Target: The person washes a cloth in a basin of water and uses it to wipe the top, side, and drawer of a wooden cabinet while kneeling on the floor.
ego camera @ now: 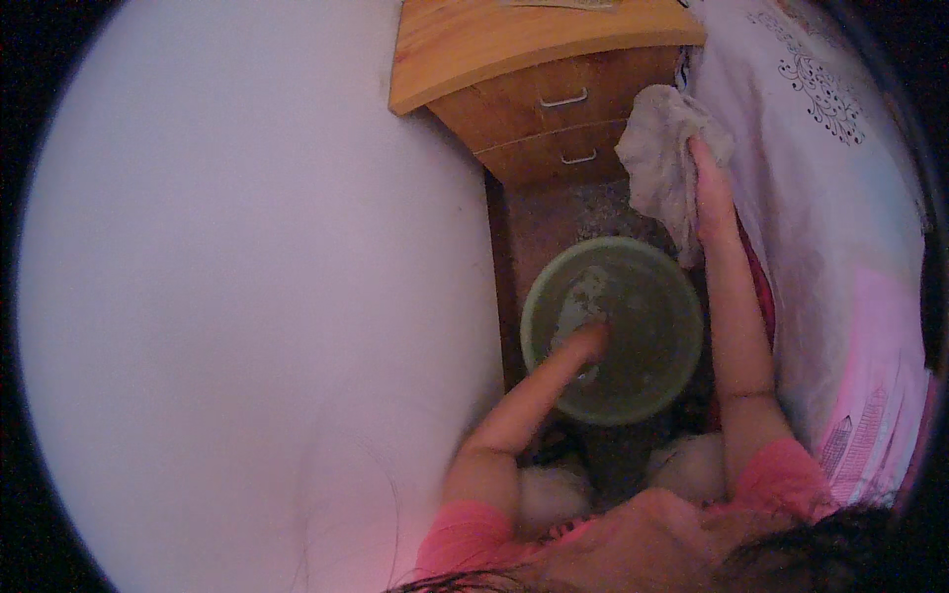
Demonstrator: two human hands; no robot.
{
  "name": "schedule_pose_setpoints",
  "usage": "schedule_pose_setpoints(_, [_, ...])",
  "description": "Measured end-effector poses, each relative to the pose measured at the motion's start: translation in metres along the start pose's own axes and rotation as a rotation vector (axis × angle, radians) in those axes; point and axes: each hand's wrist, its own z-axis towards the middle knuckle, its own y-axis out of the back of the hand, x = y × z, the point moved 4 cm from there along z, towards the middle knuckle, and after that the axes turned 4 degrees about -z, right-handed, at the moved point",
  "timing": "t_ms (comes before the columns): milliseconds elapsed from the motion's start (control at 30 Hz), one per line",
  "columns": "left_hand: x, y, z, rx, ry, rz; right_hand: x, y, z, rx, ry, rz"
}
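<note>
A round green plastic basin (528, 326) stands on the floor before me, with what looks like dull water inside. My left hand (592, 341) reaches over its rim into the basin; the fingers are blurred and partly hidden. Beside those fingers is a pale patch (586, 293), and I cannot tell whether it is cloth, suds or a reflection. Raised beyond the basin's right side, my right hand (712, 181) grips a crumpled off-white cloth (656, 152). The cloth hangs down towards the far right of the rim.
A wooden drawer cabinet (545, 96) with metal handles stands just past the basin. On the left rises a pale wall (259, 259). A bed with a patterned light cover (808, 200) borders the right, close to my right arm. My knees (552, 489) flank the near side.
</note>
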Motion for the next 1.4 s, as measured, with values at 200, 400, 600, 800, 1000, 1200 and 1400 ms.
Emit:
schedule_pose_setpoints(200, [0.005,0.011,0.000,0.168,0.140,-0.058,-0.029,0.013,0.023,0.015,0.059,0.105])
schedule_pose_setpoints(400, [-0.012,0.081,-0.033,-0.090,0.231,-0.055,-0.040,-0.018,0.057,-0.125,0.380,-0.153])
schedule_pose_setpoints(600, [-0.008,0.123,-0.036,-0.290,0.242,-0.117,-0.056,-0.059,0.112,-0.585,1.024,-0.664])
schedule_pose_setpoints(800, [0.009,0.157,-0.055,-0.617,0.224,-0.338,-0.143,-0.038,0.103,-0.050,0.732,-1.192])
schedule_pose_setpoints(1000, [0.007,0.209,-0.068,-1.221,0.100,-0.500,-0.095,-0.115,0.050,0.243,0.818,-0.633])
schedule_pose_setpoints(1200, [0.042,0.220,-0.069,-1.541,-0.101,-0.931,-0.079,-0.136,0.011,0.854,0.433,-0.831])
schedule_pose_setpoints(1400, [0.049,0.196,-0.038,-1.403,0.014,-1.066,-0.035,-0.095,0.069,0.187,0.791,-1.017])
